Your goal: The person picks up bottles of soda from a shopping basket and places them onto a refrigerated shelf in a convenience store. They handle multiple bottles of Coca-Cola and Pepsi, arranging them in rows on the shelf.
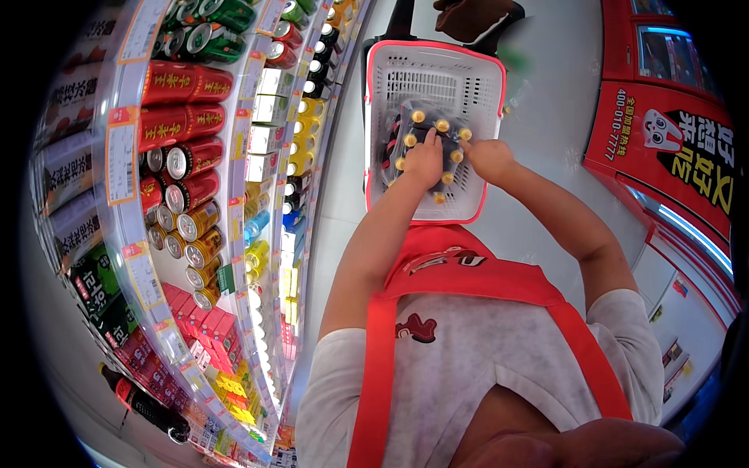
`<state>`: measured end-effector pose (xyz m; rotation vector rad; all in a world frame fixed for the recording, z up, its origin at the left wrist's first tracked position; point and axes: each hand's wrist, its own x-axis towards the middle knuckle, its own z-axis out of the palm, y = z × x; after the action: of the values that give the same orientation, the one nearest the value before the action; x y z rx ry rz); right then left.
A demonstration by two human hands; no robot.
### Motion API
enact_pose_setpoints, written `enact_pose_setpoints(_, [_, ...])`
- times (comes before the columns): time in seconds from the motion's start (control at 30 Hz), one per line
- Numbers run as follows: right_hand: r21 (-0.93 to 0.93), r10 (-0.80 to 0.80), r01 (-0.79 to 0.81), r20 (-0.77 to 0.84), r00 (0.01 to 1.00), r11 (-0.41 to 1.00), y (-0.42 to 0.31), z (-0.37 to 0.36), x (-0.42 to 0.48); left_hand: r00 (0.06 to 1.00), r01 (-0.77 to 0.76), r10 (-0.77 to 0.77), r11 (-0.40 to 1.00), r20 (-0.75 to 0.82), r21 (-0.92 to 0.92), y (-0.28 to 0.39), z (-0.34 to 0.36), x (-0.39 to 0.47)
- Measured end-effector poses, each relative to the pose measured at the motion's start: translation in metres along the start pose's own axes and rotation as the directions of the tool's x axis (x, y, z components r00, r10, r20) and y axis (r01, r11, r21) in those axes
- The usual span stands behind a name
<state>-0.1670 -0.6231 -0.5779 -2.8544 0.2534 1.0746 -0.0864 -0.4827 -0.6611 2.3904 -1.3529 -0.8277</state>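
A white plastic shopping basket (436, 55) with a pink-red rim is in front of me. Inside it lies a pack of dark bottles with yellow caps (442, 126), bundled in clear plastic wrap. My left hand (426, 159) rests on top of the pack, fingers stretched between the caps. At the pack's right side is my right hand (490, 159), its fingertips against the wrap near a cap. Whether either hand grips the wrap is hidden by the angle. More dark and red packaging (389, 146) shows at the pack's left side.
Shelves on the left hold red drink cans (193, 155), gold cans (202, 225), boxes and bottles. A large dark bottle (146, 403) stands at the lower left. Red display coolers (661, 128) line the right. Behind the basket is a brown item (471, 17) on something black.
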Motion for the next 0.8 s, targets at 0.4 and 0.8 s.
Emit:
enact_pose_setpoints(0.4, [0.010, 0.038, -0.038, 0.029, 0.999, 0.999, 0.013, 0.025, -0.004, 0.986, 0.067, -0.063, 0.997, 0.154, -0.024, 0.003, 0.002, 0.027])
enact_pose_setpoints(0.8, [0.001, 0.051, -0.051, 0.011, 0.999, 0.999, 0.013, 0.047, -0.003, 0.986, 0.088, -0.077, 0.994, 0.148, -0.069, 0.003, 0.004, 0.026])
